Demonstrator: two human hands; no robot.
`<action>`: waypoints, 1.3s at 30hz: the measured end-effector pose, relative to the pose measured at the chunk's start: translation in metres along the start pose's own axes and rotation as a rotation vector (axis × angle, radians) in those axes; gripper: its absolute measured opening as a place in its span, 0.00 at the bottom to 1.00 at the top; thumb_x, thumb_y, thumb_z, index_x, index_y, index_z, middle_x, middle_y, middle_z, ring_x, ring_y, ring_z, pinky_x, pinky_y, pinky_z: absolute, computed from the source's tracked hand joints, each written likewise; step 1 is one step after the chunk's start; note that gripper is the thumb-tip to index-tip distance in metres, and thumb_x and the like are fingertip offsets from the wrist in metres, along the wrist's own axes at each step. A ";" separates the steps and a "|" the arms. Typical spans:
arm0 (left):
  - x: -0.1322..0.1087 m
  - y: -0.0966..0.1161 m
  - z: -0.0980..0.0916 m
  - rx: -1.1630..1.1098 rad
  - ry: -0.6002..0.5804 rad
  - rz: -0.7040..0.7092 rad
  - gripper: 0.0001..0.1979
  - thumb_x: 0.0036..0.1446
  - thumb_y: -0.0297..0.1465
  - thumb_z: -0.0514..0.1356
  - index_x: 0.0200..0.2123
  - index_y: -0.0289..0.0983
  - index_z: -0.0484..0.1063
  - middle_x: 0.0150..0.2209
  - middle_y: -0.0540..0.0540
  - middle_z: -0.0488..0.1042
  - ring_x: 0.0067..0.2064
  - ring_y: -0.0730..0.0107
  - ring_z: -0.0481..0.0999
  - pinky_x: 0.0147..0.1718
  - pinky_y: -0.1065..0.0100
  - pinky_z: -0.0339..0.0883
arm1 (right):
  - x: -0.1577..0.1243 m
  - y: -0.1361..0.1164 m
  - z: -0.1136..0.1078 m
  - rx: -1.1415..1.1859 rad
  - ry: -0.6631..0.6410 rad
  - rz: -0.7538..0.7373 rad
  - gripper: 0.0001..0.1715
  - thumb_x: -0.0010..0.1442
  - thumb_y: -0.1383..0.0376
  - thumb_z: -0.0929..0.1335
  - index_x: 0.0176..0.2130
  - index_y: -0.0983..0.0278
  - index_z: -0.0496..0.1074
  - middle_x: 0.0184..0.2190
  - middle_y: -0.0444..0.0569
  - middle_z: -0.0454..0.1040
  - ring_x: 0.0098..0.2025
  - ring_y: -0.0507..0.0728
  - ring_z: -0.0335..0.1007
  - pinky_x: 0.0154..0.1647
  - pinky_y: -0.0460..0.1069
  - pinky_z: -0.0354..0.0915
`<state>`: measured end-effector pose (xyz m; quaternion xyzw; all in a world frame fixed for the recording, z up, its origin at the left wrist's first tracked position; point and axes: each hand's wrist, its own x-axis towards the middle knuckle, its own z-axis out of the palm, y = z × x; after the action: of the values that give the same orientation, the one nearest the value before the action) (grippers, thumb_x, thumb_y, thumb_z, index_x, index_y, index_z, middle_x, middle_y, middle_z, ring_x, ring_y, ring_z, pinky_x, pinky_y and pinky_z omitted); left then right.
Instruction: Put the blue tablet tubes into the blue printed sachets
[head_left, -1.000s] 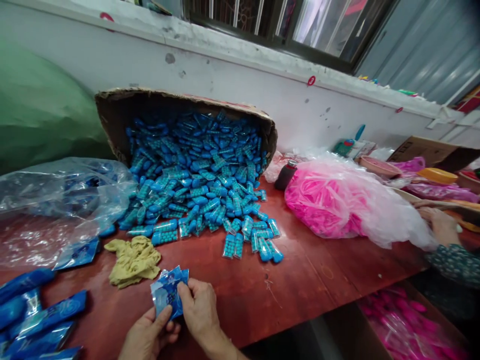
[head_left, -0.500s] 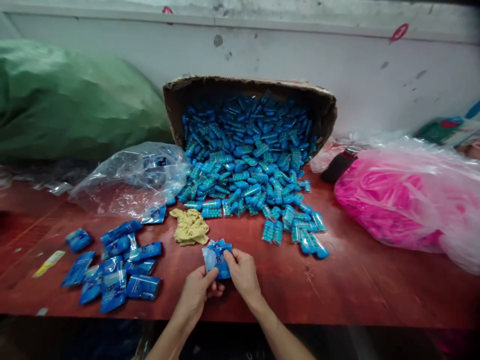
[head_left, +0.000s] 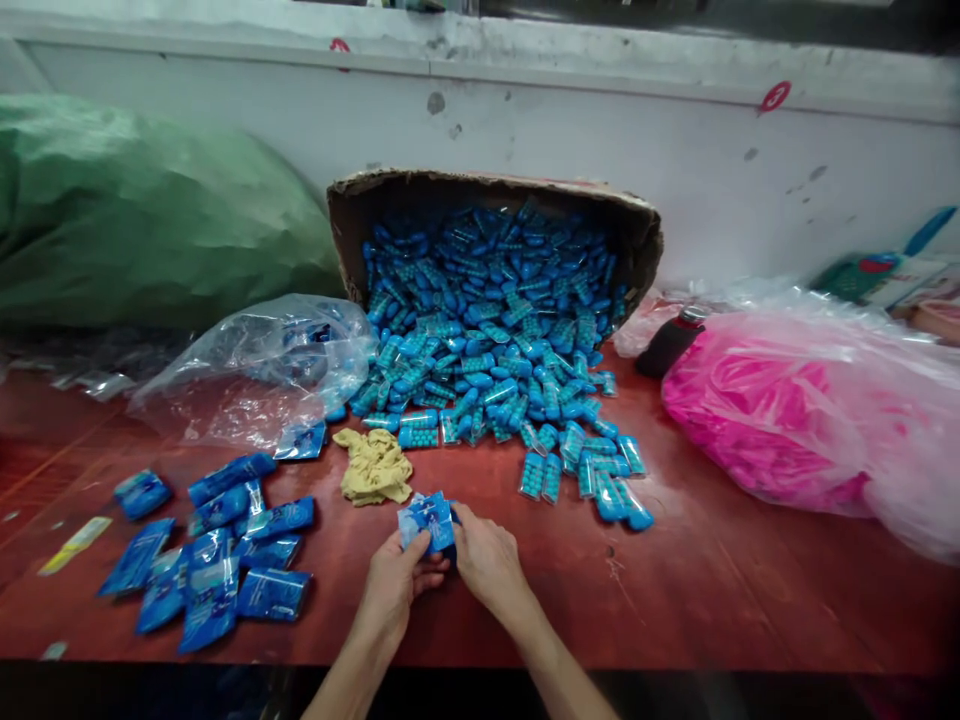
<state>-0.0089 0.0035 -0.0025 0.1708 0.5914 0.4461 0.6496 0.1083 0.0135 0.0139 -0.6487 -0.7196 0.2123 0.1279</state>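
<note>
A small blue printed packet (head_left: 429,522) is held between both hands above the front part of the red table. My left hand (head_left: 399,572) pinches its lower left side, thumb on the front. My right hand (head_left: 484,550) is closed at its right edge, with some fingers hidden behind the packet. Just beyond lies a crumpled yellow cloth or glove (head_left: 373,467). To the left is a loose group of similar filled blue packets (head_left: 212,580). Farther back, many clear-and-blue capsule-shaped containers (head_left: 495,360) spill from a cardboard box lying on its side (head_left: 645,215).
A clear plastic bag (head_left: 225,370) with blue packets lies left of the box, before a large green sack (head_left: 150,210). On the right are a dark bottle (head_left: 667,345) and a plastic bag of pink items (head_left: 772,410). A yellow-and-white strip (head_left: 75,545) lies at far left.
The view has tilted up slightly. My right hand has shifted toward the back of the packet, its fingers now less visible at the front. Both hands still hold it.
</note>
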 end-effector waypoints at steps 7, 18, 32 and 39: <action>0.000 0.002 -0.006 0.036 0.064 0.010 0.07 0.41 0.26 0.64 0.25 0.32 0.67 0.17 0.47 0.73 0.20 0.71 0.73 0.18 0.73 0.68 | -0.011 0.026 -0.014 0.082 0.331 0.041 0.15 0.60 0.64 0.60 0.45 0.61 0.68 0.37 0.49 0.74 0.37 0.56 0.72 0.35 0.47 0.62; -0.006 -0.003 0.004 -0.040 0.015 -0.051 0.11 0.32 0.26 0.67 0.22 0.33 0.67 0.16 0.50 0.72 0.18 0.70 0.72 0.13 0.73 0.65 | 0.020 0.086 -0.018 -0.280 0.350 -0.029 0.24 0.56 0.62 0.66 0.52 0.65 0.64 0.54 0.60 0.63 0.57 0.68 0.52 0.55 0.67 0.44; -0.017 -0.009 -0.006 0.112 -0.085 0.193 0.17 0.35 0.40 0.66 0.24 0.32 0.69 0.16 0.51 0.71 0.18 0.75 0.67 0.18 0.72 0.63 | -0.020 -0.007 0.004 1.488 -0.150 0.219 0.13 0.44 0.59 0.69 0.23 0.68 0.68 0.17 0.42 0.69 0.18 0.49 0.63 0.21 0.45 0.63; -0.016 -0.012 -0.002 0.077 0.017 0.228 0.16 0.37 0.41 0.64 0.25 0.34 0.68 0.14 0.55 0.66 0.16 0.77 0.63 0.17 0.72 0.62 | -0.018 -0.011 0.020 1.234 0.034 0.234 0.13 0.50 0.57 0.66 0.24 0.65 0.67 0.17 0.40 0.66 0.17 0.49 0.61 0.15 0.42 0.59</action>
<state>-0.0042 -0.0161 -0.0024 0.2579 0.5901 0.4955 0.5828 0.0918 -0.0083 0.0029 -0.5333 -0.3865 0.5908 0.4661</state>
